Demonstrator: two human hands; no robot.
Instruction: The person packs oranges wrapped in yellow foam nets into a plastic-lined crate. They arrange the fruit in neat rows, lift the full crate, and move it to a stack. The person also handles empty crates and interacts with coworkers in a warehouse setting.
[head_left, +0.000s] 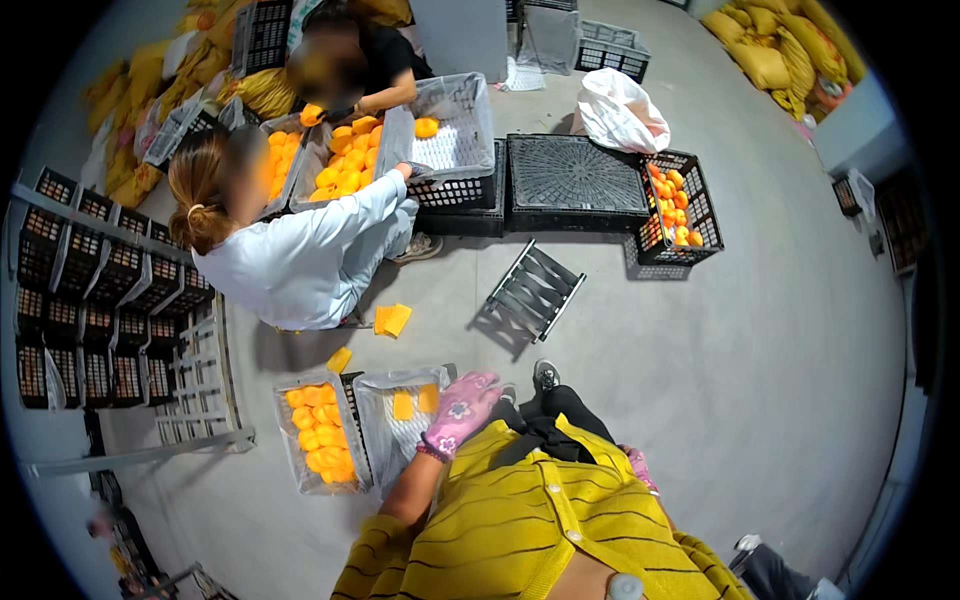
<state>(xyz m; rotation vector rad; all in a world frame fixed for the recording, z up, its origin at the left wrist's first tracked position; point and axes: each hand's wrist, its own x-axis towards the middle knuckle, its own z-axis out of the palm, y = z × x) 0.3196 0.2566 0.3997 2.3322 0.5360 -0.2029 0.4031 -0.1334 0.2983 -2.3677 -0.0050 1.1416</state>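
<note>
My left hand (461, 412), in a pink flowered glove, hangs over the right edge of a plastic-lined crate (379, 435). Its fingers are spread and hold nothing that I can see. Two flat orange pieces (403, 406) lie on the white padding inside that crate. Just left of it stands another lined crate (289, 450), filled with round orange items (319, 427), probably wrapped fruit. My right hand (639, 465), gloved in pink as well, is at my right hip and mostly hidden by my body; its fingers cannot be made out.
A small folding stool (536, 291) stands ahead of my feet. Flat orange pieces (392, 320) lie on the floor. Two people (300, 262) work at lined crates (450, 169). A black crate (682, 210) holds orange-red fruit, near a white sack (621, 112). Stacked crates (105, 300) are at left.
</note>
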